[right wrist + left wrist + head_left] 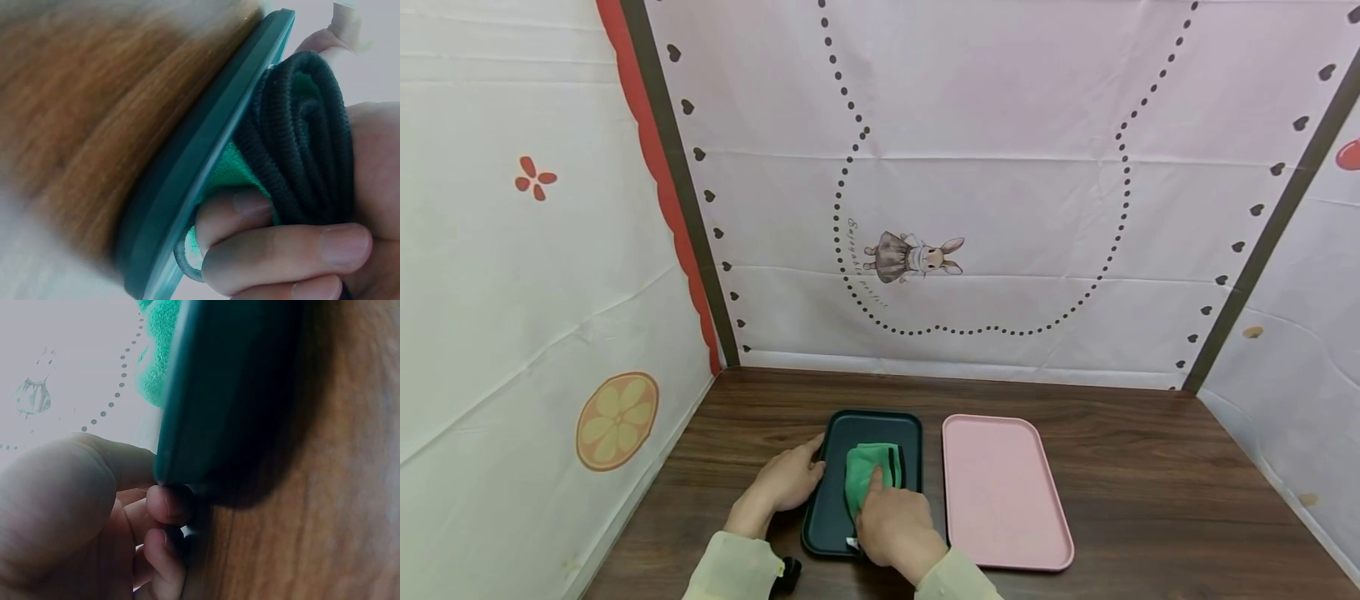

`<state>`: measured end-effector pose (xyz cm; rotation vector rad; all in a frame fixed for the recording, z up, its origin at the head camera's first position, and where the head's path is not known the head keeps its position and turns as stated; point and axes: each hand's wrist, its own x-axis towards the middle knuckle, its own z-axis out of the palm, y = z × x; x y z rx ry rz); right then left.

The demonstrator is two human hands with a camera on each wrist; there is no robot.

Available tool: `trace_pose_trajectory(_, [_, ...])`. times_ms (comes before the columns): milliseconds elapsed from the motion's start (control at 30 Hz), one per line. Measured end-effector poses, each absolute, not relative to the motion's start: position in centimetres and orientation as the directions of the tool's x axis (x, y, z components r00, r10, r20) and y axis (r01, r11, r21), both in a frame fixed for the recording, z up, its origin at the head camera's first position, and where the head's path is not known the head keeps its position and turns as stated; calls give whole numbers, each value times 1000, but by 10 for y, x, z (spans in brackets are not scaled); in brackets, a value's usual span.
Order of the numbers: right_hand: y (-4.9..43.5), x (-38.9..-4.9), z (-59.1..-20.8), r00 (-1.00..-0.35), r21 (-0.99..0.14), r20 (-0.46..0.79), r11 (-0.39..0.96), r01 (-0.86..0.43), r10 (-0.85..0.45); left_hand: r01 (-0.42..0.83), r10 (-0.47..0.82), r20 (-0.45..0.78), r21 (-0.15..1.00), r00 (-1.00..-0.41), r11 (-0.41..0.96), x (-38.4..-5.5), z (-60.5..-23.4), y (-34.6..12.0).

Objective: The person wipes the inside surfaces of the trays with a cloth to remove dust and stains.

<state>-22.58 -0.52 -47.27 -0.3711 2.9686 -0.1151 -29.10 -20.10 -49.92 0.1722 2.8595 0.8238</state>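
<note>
A dark green tray [831, 533] lies on the wooden table, with a folded green towel [871, 458] on it. The towel has a dark edge band, its stacked folds plain in the right wrist view. My right hand [897, 525] grips the towel against the tray, fingers curled around its near part and the index finger extended over the top. At the tray's left side, my left hand [786, 479] pinches the rim. In the left wrist view, the thumb meets the tray's edge [181, 425] and curled fingertips [167, 503] sit under it.
To the right of the dark tray lies a pink tray [1003, 492], separated by a narrow strip of table. Printed cloth walls [1000, 208] stand behind and on both sides of the wooden table [1150, 475]. A small black object [787, 573] shows beside the left sleeve.
</note>
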Motion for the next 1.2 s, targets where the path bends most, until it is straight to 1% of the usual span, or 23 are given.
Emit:
trace_pose_trajectory(333, [3,-224,-473,-963,-102,-126,969,-226,-238,65,152,-118,539,-981,840,-291,-499,-201])
trace_pose_trajectory(667, [11,-225,-475,-958,-84,-116,964,-253,-262,72,160,-116,545,-980,835,-290,-501,-201])
trace_pose_trajectory(1000, [12,-231,-471,-948,-82,-156,960,-268,-278,82,177,-118,558,-977,826,-289,-501,-200])
trace_pose_trajectory(1200, [11,-237,-469,-947,-78,-193,966,-247,-258,79,178,-127,556,-976,827,-289,-500,-200])
